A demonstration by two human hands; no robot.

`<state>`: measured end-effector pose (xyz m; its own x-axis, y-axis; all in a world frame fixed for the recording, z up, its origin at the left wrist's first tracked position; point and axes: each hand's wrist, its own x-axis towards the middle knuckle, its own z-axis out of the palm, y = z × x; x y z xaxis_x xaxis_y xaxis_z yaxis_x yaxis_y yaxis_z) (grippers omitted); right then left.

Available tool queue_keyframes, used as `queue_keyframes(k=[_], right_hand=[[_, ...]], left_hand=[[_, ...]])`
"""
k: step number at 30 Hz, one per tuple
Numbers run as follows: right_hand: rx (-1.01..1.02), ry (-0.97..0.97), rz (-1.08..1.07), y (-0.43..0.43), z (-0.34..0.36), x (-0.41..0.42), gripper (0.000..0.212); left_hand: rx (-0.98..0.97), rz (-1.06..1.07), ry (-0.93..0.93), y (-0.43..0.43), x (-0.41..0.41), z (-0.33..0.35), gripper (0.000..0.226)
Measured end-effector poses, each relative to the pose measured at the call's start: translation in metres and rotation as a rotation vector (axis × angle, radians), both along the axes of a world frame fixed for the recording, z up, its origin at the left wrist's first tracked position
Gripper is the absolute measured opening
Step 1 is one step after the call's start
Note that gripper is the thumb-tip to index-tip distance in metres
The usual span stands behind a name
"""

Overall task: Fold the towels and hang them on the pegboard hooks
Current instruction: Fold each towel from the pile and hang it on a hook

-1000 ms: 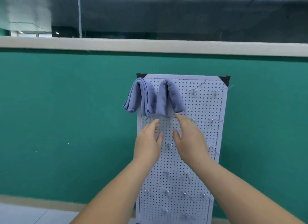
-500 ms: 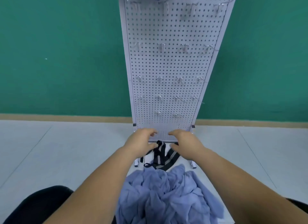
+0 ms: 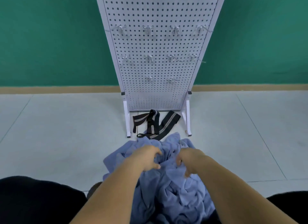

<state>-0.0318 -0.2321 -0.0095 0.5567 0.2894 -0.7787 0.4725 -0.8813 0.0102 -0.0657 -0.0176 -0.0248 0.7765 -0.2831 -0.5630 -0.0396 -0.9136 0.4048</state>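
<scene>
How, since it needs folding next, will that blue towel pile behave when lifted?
Probably floppy: the towel pile lies in deep crumpled folds, so it should sag from the left hand and right hand gripping it. Likely tangled: layers overlap, so one towel may drag others along.

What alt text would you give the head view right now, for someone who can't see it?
The left hand and right hand grip a crumpled pile of blue towels on the floor, fingers curled into the cloth. Behind stands a white pegboard, its visible hooks bare, a black striped strap lying between its feet.
</scene>
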Motion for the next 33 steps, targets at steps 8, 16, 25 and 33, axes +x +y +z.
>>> queue_keyframes(k=[8,16,25,33], right_hand=[[0.276,-0.201,-0.217,-0.01,-0.005,0.012,0.021],[0.694,-0.365,-0.548,-0.027,0.013,0.014,0.008],[0.945,-0.391,-0.544,-0.021,0.094,0.047,0.016],[1.102,-0.525,-0.452,-0.019,0.202,0.076,0.009]], left_hand=[[-0.238,0.115,-0.027,-0.034,0.019,-0.009,0.033],[-0.333,0.359,-0.238,-0.032,0.034,0.006,0.005],[-0.512,0.393,-0.309,-0.007,0.066,0.091,0.012],[-0.596,0.307,-0.373,0.016,0.091,0.204,0.017]])
